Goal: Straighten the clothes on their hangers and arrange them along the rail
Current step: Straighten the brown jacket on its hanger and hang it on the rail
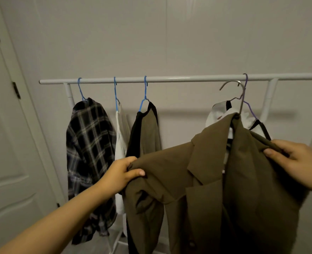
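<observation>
Both hands, left hand [128, 170] and right hand [290, 158], grip the olive blazer [215, 180] shoulders, collar up.

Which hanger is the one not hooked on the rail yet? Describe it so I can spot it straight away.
Start at the white rail and follow it to its right end, where a purple hanger hooks over it. Just left of that and slightly below the rail sits the silver metal hanger, rising from the collar of the olive blazer that both hands hold. Unlike the blue and purple hangers, its hook is bare metal and hangs free.
</observation>
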